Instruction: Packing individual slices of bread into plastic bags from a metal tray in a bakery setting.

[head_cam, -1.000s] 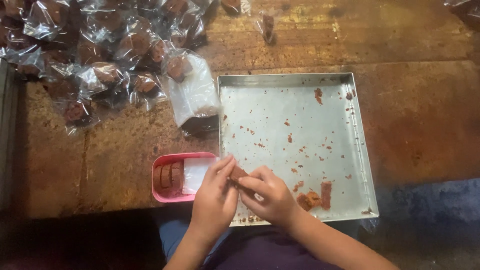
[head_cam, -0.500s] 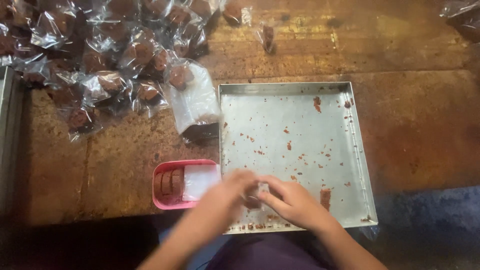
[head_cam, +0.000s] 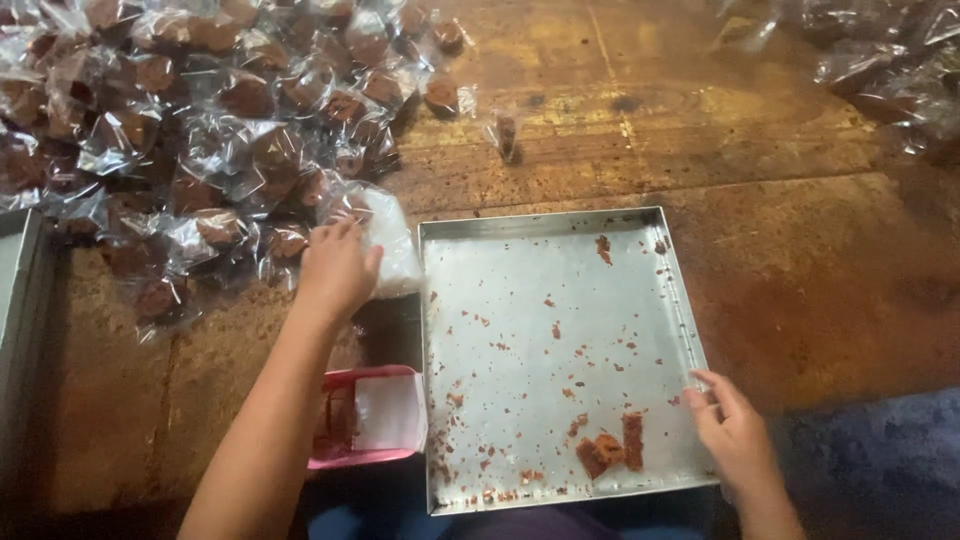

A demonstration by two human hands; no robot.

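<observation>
Now, left hand: left hand [head_cam: 335, 268] stretched out to the stack of clear bags [head_cam: 392, 250] just left of the tray, fingers bent loosely down onto the top of the stack; looks like pinching at a bag, but nothing lifted free, so grip unsure.
Right hand: right hand [head_cam: 728, 425] open, fingertips resting on the tray's right rim near the front corner, holding nothing.
Tray: metal tray [head_cam: 520, 300] flat on the counter [head_cam: 820, 260], mostly bare, crumbs scattered over it.
Cake: last cake bits [head_cam: 608, 448] lie at the tray's front, just left of the right hand, apart from it.
Tub: pink tub [head_cam: 372, 455] at the front edge, touching the tray's left rim, below the left forearm; a clear bag seems to lie in it, brown pieces beside it.
Pile: bagged cakes [head_cam: 180, 130] heaped at the back left, just beyond the left hand.
More bags: far right corner [head_cam: 890, 70], well apart.
Step, my guess: fetching a fresh bag while steadying the tray.
Next move needs: peeling one single bag off the slippery stack, then a fingertip grip on the crumbly bits.
</observation>
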